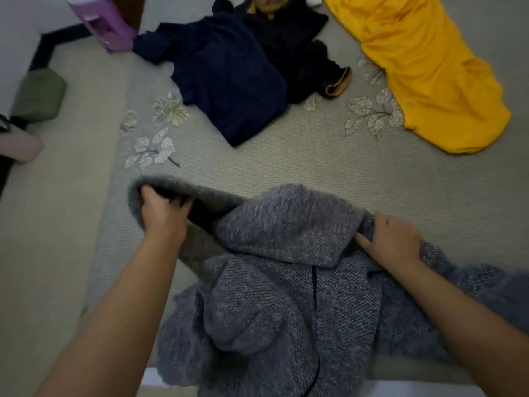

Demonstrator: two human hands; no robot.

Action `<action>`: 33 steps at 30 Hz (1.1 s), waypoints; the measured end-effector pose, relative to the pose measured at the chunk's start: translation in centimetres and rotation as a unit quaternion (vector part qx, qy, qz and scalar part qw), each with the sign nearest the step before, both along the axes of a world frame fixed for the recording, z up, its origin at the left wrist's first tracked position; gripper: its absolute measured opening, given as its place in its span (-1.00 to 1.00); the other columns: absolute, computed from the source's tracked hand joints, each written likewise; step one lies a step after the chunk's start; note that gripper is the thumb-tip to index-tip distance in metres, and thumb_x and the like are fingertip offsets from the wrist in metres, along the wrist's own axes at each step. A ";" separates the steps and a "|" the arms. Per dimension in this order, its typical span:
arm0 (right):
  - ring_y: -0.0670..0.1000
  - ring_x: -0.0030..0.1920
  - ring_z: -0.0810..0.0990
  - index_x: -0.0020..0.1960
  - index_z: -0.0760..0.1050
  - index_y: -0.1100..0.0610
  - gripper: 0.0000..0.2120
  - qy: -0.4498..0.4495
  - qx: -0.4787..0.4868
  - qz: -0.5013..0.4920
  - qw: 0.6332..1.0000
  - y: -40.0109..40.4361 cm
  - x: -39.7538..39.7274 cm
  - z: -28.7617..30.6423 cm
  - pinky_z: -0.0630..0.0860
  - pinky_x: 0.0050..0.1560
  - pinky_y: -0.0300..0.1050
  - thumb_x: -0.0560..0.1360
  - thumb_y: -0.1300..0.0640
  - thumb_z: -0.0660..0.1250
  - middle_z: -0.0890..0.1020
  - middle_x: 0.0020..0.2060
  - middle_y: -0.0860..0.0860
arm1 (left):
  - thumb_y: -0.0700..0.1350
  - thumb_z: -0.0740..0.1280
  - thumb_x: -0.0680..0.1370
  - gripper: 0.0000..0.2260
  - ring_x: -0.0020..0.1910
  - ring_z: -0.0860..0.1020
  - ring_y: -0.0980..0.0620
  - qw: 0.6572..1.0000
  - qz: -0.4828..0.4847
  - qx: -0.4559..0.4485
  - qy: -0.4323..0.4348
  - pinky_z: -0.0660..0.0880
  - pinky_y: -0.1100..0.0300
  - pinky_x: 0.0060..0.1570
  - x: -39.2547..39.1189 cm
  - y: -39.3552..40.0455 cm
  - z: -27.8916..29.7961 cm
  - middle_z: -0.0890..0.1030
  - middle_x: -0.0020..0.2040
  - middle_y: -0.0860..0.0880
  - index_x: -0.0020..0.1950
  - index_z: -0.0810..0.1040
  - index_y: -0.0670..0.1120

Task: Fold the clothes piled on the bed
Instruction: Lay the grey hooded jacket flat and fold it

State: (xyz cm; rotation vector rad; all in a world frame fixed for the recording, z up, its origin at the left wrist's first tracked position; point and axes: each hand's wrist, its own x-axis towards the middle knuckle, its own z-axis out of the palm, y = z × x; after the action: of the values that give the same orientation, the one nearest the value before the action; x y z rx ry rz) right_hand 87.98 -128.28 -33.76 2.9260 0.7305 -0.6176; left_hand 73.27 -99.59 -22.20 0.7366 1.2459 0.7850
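Note:
A grey knitted hooded jacket [286, 282] with a dark front zip lies rumpled on the near part of the bed. My left hand [163, 213] grips the edge of its hood, lifted and stretched out to the left. My right hand [392, 239] rests on the jacket at the right shoulder, its fingers tucked under the hood's edge. Farther back lie a navy garment [229, 78], a black garment with a tan lining [303, 53] and a yellow garment [423, 70], all unfolded.
The bed cover [286, 161] is beige with embroidered flowers. A purple box [106, 24] stands at the far left corner. A green cushion [40, 96] and a pink object [20, 147] sit off the bed's left side.

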 end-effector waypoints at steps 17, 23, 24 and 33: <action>0.14 0.16 0.47 0.34 0.24 0.12 -0.48 0.011 -0.022 -0.013 1.000 4.6 -1.4 5.2 0.43 0.04 -0.05 0.54 -0.21 0.07 0.47 0.19 0.13 | 0.07 0.14 0.59 -0.47 0.46 0.11 -0.19 0.498 -0.612 0.298 0.537 0.12 -0.08 0.41 -0.2 0.2 -4.8 0.16 0.48 -0.17 0.49 0.11 -0.12; 0.11 0.29 0.34 0.47 0.05 -0.06 -0.42 0.001 -0.084 -0.010 0.996 3.4 -1.1 3.2 0.26 0.27 0.01 0.53 -0.27 0.01 0.37 0.29 0.10 | 0.07 0.04 0.62 -0.51 0.49 -0.04 -0.17 0.410 -0.648 0.354 0.535 0.08 -0.10 0.42 4.0 -0.4 -7.7 0.02 0.52 -0.12 0.50 0.05 -0.06; 0.11 0.29 0.33 0.47 0.06 -0.06 -0.41 -0.006 -0.096 -0.005 0.995 3.3 -0.9 2.8 0.24 0.29 0.04 0.52 -0.28 0.03 0.36 0.29 0.09 | 0.08 0.03 0.62 -0.50 0.49 -0.05 -0.16 0.402 -0.650 0.360 0.535 0.06 -0.10 0.42 4.8 -0.1 -8.3 0.00 0.52 -0.12 0.51 0.02 -0.06; 0.14 0.21 0.43 0.47 0.04 -0.06 -0.42 0.051 -0.052 0.012 0.997 3.0 1.1 -1.3 0.41 0.10 -0.06 0.54 -0.13 0.19 0.37 0.25 0.15 | 0.29 0.02 0.53 -0.33 0.46 0.08 -0.13 0.310 -0.652 0.465 0.512 -0.05 -0.05 0.42 10.7 2.1 -13.9 0.14 0.48 -0.15 0.51 -0.06 -0.02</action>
State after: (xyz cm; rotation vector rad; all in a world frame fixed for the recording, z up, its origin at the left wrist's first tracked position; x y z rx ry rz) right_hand 89.06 -125.25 -35.07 2.8055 0.7185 -0.7834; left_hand 83.95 -97.52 -36.08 3.0087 0.4511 -0.7680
